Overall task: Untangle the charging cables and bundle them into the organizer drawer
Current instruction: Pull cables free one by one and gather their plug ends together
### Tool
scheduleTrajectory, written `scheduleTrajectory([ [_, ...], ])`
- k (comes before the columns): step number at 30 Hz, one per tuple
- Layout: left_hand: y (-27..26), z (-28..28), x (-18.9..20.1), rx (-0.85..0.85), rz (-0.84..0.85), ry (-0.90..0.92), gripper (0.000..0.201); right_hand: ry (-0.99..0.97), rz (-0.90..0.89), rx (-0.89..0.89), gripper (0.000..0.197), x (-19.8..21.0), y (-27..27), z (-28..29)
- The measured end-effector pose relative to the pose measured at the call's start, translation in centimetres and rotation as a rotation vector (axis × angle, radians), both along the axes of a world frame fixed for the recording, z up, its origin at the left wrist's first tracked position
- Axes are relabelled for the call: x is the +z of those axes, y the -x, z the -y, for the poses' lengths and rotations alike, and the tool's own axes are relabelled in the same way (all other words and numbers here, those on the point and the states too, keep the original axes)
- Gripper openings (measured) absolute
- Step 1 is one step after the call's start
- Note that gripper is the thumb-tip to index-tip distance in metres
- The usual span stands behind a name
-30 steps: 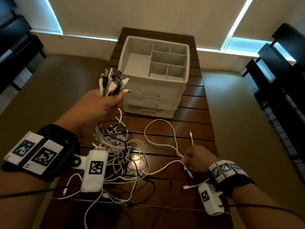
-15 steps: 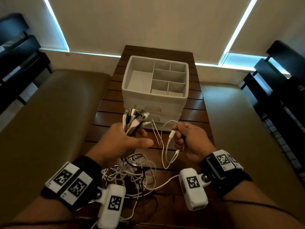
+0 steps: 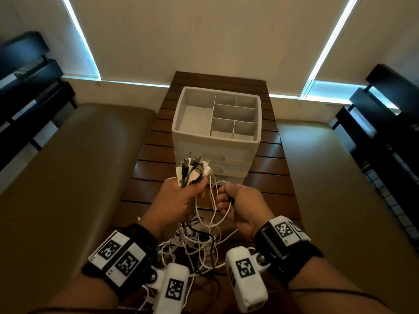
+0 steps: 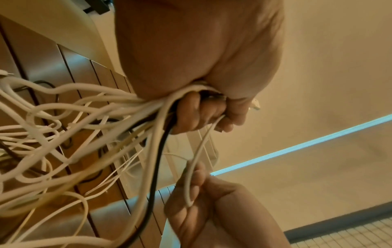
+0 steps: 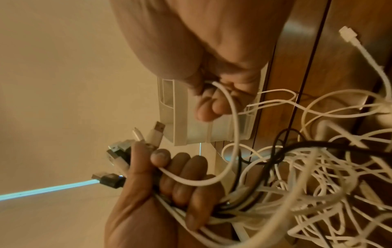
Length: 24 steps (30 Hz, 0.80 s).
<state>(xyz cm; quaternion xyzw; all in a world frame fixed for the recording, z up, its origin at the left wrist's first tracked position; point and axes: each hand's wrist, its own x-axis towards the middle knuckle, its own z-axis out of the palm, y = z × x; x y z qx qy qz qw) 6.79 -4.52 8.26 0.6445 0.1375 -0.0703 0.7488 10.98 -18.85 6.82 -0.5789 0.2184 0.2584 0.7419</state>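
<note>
My left hand (image 3: pixel 181 198) grips a bunch of cable plugs (image 3: pixel 192 171), white and black, their ends sticking up above the fist. Below it the cords hang into a tangle (image 3: pixel 195 243) on the wooden table (image 3: pixel 267 177). In the left wrist view the left hand (image 4: pixel 203 110) clamps several white cords and one black cord (image 4: pixel 157 161). My right hand (image 3: pixel 233 200) holds a thin white cable (image 3: pixel 213 200) that loops across to the left hand; the right wrist view shows this cable (image 5: pixel 233 127) curled in the fingers (image 5: pixel 212 107). The white organizer (image 3: pixel 215 123) stands just beyond, its divided top tray showing nothing inside.
The organizer's stacked drawers (image 3: pixel 229 164) are closed. Tan padded benches (image 3: pixel 68 168) flank the narrow table on both sides. Dark furniture (image 3: pixel 385 137) stands at the far right and far left. Lit window strips run along the wall behind.
Both hands have drawn closer together in front of the organizer. The right hand has brought its white cable end up to the left hand's bunch of plugs.
</note>
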Motion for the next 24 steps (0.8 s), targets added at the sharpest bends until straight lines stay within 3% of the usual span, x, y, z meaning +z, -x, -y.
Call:
scheduleTrajectory([
  [3,-0.3,-1.2,0.1,0.040,0.003,0.053,0.031,0.056,-0.046,0.014,0.015,-1.2,0.2,0.6],
  [8,-0.7,-3.4,2.7,0.071,0.114,0.324,0.033,0.266,-0.135,0.063,0.020,-3.8,0.2,3.1],
  [12,-0.1,-4.5,6.5,0.082,0.235,0.139,0.020,0.293,-0.008,0.101,0.024,-4.7,-0.4,4.9],
  [15,-0.4,-5.7,8.6,0.117,0.340,-0.032,0.031,0.215,0.195,0.375,0.026,-3.6,-1.1,5.5],
  [17,-1.0,-6.9,9.8,0.140,0.379,-0.074,0.036,0.418,0.392,0.673,0.020,-2.3,-1.1,5.8],
  [19,-2.0,-8.5,10.6,0.155,0.368,-0.108,0.046,0.716,0.552,0.854,0.012,-1.7,-1.6,6.4],
  [22,-2.9,-11.0,10.6,0.224,0.272,-0.350,0.058,1.037,0.604,0.897,0.027,-1.4,-3.0,7.6],
  [24,-2.8,-10.9,10.3,0.268,0.250,-0.549,0.054,1.257,0.600,0.954,0.033,-1.2,-3.3,8.0],
])
